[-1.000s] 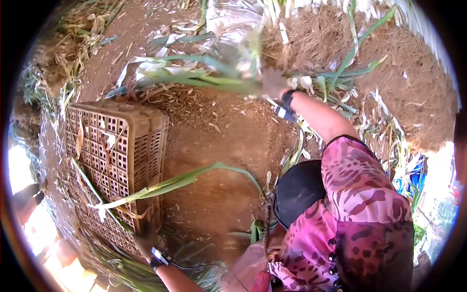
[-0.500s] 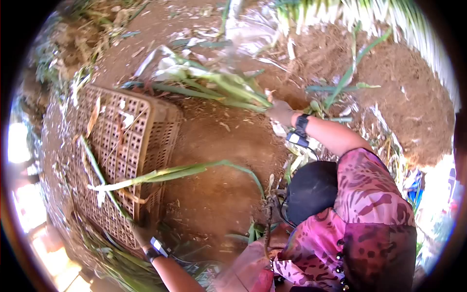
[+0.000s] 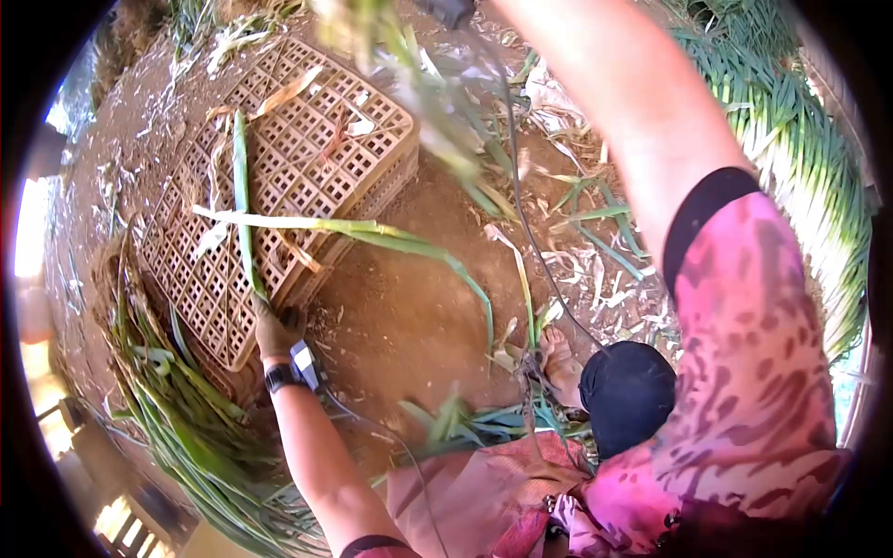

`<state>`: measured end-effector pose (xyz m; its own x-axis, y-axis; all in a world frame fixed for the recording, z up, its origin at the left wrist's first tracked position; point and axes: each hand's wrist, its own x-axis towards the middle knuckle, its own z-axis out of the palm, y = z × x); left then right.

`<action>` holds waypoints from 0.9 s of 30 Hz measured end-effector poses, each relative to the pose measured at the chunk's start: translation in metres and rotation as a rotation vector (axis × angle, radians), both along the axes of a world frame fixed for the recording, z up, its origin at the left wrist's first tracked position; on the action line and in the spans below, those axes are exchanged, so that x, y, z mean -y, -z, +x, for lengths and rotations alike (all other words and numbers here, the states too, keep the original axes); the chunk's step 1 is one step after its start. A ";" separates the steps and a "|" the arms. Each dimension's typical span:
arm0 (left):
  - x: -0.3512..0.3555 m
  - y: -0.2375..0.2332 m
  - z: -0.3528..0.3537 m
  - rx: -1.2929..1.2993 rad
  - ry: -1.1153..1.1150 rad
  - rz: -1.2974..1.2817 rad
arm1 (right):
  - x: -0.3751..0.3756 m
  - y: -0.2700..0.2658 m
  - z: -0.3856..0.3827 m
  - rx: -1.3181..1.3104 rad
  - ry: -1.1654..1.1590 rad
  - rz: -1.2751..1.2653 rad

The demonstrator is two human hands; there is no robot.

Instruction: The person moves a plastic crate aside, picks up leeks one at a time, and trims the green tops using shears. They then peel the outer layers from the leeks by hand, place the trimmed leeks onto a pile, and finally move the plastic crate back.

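My left hand (image 3: 277,335), in a brownish glove, is at the near corner of an upturned plastic crate (image 3: 395,139). Its fingers are closed around the lower end of a green onion stalk (image 3: 242,177) that lies across the crate. A second, paler onion stalk (image 3: 307,223) crosses it, its green leaf bending down to the soil. My right forearm (image 3: 595,84) stretches up past the top edge, so the right hand is out of sight; only a black wrist device (image 3: 448,9) shows. Beside it, a bunch of onion leaves (image 3: 409,84) is smeared by motion.
A long heap of green onions (image 3: 791,139) lines the right side. More onion leaves (image 3: 195,437) lie piled at lower left. Peelings (image 3: 595,270) litter the brown soil. A black rounded object (image 3: 628,400) and a thin cable (image 3: 530,214) are close to my body.
My right arm has swung up and the hand has left the frame, with the leaf bunch beside it shifting upward. The view has turned; my left hand stays on the stalk.
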<state>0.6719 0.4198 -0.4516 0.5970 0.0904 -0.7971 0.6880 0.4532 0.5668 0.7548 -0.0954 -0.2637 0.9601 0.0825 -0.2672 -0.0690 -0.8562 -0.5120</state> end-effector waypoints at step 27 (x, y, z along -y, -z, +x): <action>0.028 -0.475 -0.280 -0.356 0.747 0.433 | 0.038 -0.282 -0.871 -0.977 0.244 0.343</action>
